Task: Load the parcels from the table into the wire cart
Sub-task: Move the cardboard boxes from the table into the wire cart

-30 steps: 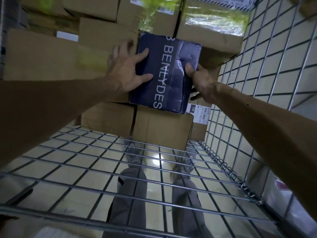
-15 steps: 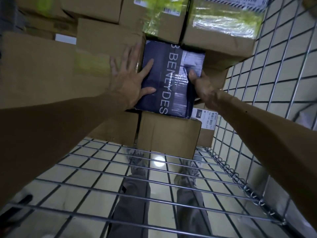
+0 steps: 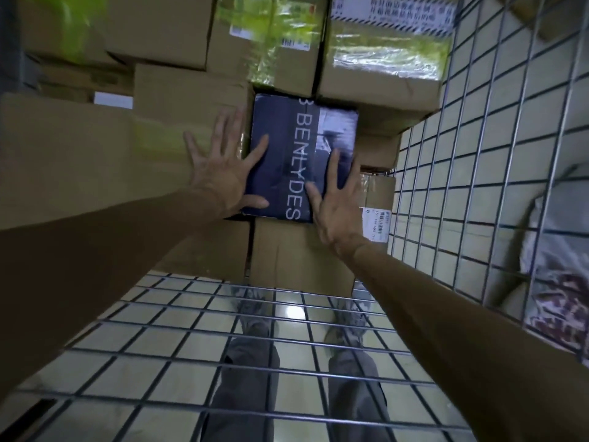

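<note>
A dark blue parcel [image 3: 288,148] with pale lettering lies among stacked cardboard boxes inside the wire cart [image 3: 497,129]. My left hand [image 3: 223,173] is spread flat, fingers straight, with its thumb and forefinger on the parcel's left edge and the other fingers over the neighbouring carton. My right hand [image 3: 334,205] lies with straight fingers on the parcel's lower right corner. Neither hand curls around it.
Brown cartons [image 3: 302,250] fill the cart below and around the parcel; some higher ones carry yellow-green tape [image 3: 277,33]. The cart's wire front panel [image 3: 223,346] crosses the foreground, with tiled floor and legs seen through it. A patterned bag [image 3: 561,298] lies outside the right mesh wall.
The blue parcel has been pushed deeper into the gap between the cartons. My right hand let go of its right edge and now lies flat on it; my left hand has spread flatter.
</note>
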The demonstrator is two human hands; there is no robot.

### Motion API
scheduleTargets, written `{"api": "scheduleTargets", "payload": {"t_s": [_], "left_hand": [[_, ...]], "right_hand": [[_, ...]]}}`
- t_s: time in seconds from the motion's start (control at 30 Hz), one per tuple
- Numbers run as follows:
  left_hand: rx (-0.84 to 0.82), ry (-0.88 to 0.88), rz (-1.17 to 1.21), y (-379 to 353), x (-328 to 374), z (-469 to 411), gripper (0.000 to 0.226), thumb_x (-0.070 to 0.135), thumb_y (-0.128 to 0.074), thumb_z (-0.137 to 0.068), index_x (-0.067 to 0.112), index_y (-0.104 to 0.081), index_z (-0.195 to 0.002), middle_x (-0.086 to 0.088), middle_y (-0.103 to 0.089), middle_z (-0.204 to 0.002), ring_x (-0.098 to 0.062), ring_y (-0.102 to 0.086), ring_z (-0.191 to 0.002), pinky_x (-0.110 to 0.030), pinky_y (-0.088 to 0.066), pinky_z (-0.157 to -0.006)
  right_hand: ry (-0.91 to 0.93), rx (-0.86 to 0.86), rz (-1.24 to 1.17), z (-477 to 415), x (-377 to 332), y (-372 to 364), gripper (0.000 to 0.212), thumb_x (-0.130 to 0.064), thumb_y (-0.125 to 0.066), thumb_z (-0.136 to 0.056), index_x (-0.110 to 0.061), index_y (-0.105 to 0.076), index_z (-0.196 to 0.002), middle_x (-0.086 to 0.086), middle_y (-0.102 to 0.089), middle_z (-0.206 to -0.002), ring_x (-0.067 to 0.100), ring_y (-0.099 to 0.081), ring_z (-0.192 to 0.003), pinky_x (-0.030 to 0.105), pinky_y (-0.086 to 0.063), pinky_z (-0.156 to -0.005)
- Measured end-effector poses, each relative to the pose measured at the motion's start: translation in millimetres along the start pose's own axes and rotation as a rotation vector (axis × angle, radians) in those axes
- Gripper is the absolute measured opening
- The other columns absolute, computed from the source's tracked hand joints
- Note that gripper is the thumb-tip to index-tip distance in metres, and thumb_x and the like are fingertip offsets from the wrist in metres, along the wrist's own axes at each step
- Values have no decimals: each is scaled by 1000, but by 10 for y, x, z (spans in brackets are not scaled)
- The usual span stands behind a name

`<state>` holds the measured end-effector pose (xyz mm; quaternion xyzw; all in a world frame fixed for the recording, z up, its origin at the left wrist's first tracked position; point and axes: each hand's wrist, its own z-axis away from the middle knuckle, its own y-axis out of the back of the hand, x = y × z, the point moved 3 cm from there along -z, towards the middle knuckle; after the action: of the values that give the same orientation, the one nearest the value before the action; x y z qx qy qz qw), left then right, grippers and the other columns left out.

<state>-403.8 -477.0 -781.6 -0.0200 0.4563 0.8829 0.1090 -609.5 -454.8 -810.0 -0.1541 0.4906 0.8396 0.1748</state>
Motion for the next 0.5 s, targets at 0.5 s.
{"api": "scheduleTargets", "payload": {"t_s": [0.5], "left_hand": [[-56, 69, 579, 1051, 8, 1185, 68, 31, -55, -100, 21, -19, -157, -11, 12, -165, -35, -8, -150, -50, -12, -120]], "right_hand": [[-9, -187, 231, 586, -477, 1365, 82, -68, -5, -93, -19, -11, -158, 9, 5, -165, 39, -2, -150, 52, -21, -119]]}}
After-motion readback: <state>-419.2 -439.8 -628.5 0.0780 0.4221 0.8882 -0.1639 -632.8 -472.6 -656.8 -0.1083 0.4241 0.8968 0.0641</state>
